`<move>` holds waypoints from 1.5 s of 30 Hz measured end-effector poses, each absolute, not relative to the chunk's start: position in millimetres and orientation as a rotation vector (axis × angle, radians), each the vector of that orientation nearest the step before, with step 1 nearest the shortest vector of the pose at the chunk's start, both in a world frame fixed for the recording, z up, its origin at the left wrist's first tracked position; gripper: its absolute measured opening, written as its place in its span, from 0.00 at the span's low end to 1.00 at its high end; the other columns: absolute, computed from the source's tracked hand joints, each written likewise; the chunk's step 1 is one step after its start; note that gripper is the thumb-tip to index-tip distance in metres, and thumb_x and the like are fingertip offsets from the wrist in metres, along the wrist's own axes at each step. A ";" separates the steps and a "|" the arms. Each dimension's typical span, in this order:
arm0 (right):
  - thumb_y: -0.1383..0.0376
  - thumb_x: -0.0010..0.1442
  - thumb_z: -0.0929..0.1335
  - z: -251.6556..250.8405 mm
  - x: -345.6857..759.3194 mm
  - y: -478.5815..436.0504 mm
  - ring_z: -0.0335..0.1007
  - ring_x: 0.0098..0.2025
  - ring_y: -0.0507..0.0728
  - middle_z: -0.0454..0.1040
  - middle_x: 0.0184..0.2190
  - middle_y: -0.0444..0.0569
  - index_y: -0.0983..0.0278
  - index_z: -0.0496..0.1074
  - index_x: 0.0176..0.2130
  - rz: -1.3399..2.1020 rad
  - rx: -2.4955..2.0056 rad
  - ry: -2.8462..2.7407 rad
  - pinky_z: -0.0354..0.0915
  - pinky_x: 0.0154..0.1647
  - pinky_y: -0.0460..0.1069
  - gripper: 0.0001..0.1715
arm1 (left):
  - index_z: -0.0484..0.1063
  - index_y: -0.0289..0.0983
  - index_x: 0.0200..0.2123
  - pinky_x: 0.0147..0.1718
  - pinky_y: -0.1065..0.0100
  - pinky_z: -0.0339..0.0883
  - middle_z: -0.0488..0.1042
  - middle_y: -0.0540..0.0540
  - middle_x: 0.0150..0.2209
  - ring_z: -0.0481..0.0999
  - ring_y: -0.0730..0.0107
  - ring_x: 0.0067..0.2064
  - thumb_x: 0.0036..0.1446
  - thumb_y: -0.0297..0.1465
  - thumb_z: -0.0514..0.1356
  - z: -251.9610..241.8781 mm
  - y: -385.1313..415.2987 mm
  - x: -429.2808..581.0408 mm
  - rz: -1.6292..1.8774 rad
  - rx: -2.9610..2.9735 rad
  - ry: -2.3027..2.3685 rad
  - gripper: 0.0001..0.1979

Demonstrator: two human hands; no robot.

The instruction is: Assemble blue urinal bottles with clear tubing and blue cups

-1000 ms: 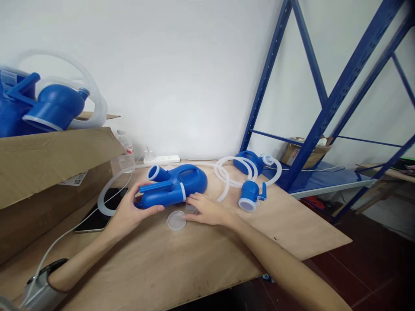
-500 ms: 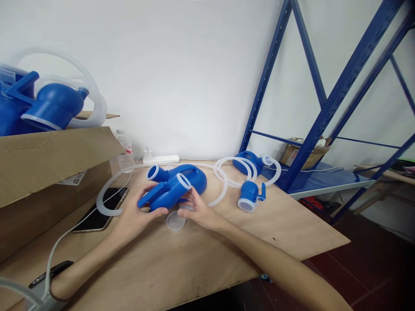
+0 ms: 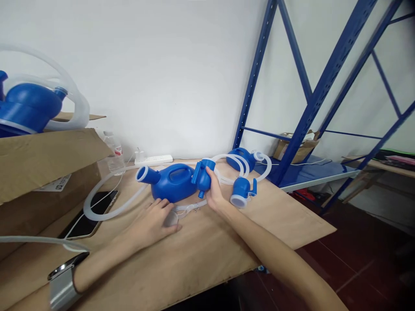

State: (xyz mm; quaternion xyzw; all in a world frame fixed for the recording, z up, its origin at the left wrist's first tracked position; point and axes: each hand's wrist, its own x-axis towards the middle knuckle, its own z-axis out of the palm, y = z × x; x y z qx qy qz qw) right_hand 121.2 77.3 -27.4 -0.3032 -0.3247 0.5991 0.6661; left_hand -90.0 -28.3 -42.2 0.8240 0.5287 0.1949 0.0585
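My right hand [image 3: 214, 190] is closed around a small blue urinal cup [image 3: 203, 178], which has a side handle and a narrow spout pointing down. My left hand [image 3: 157, 220] rests low over the table, its thumb and fingers apart around a clear round lid [image 3: 170, 219]; whether it grips the lid I cannot tell. Just behind both hands lies a blue urinal bottle [image 3: 173, 183] with a wide white-rimmed neck tilted up to the left. A clear hose [image 3: 112, 214] curves around the bottle's left side.
A second blue cup [image 3: 241, 191] and another blue bottle [image 3: 241, 160] with coiled tubing stand at the right. An open cardboard box [image 3: 48, 160] with more blue parts is at the left, beside a phone [image 3: 92, 216]. A power strip [image 3: 154, 160] and blue rack [image 3: 288, 147] are farther back.
The blue cup, held between both hands before, is now in my right hand alone, farther right and turned spout down. My left hand has let go and come down to the clear lid.
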 end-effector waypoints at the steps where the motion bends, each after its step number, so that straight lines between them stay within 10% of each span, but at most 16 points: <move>1: 0.47 0.52 0.76 -29.4 120.5 78.2 0.79 0.47 0.58 0.82 0.43 0.44 0.58 0.76 0.49 1.357 -0.695 -0.708 0.76 0.37 0.47 0.28 | 0.76 0.40 0.54 0.54 0.47 0.71 0.78 0.37 0.52 0.77 0.43 0.55 0.60 0.49 0.62 -44.0 -29.0 -91.7 0.544 2.527 1.605 0.25; 11: 0.47 0.54 0.77 -36.4 111.0 58.9 0.76 0.53 0.59 0.79 0.51 0.44 0.54 0.71 0.54 1.450 -0.637 -1.049 0.75 0.49 0.50 0.32 | 0.72 0.45 0.61 0.38 0.64 0.77 0.80 0.44 0.50 0.81 0.60 0.42 0.64 0.48 0.58 3.4 -24.9 -136.5 0.878 2.254 1.427 0.26; 19: 0.48 0.48 0.80 -31.8 105.8 39.9 0.72 0.57 0.64 0.78 0.50 0.49 0.58 0.75 0.49 1.450 -0.709 -1.562 0.68 0.60 0.56 0.33 | 0.69 0.40 0.37 0.56 0.56 0.72 0.77 0.43 0.51 0.77 0.55 0.55 0.52 0.43 0.71 20.6 -11.3 -142.0 1.968 1.852 1.530 0.18; 27: 0.49 0.49 0.80 -36.7 110.0 45.3 0.73 0.56 0.64 0.77 0.53 0.51 0.61 0.73 0.55 1.337 -0.732 -1.834 0.67 0.60 0.58 0.38 | 0.61 0.41 0.26 0.52 0.55 0.70 0.77 0.45 0.47 0.77 0.54 0.54 0.54 0.44 0.67 2.8 2.9 -164.5 1.993 1.758 1.770 0.20; 40: 0.50 0.53 0.78 -29.8 107.2 23.5 0.73 0.51 0.61 0.77 0.50 0.48 0.62 0.73 0.55 1.365 -0.556 -1.875 0.67 0.55 0.53 0.35 | 0.76 0.43 0.52 0.50 0.58 0.74 0.76 0.43 0.54 0.77 0.56 0.54 0.69 0.41 0.55 -3.0 -48.3 -109.2 1.593 2.348 1.617 0.16; 45: 0.51 0.53 0.77 -29.3 107.9 17.1 0.72 0.50 0.60 0.77 0.48 0.47 0.61 0.74 0.55 1.333 -0.503 -1.882 0.66 0.55 0.53 0.34 | 0.62 0.47 0.69 0.57 0.53 0.71 0.70 0.39 0.62 0.73 0.50 0.61 0.66 0.43 0.60 -20.0 -52.2 -98.3 1.335 2.564 1.461 0.30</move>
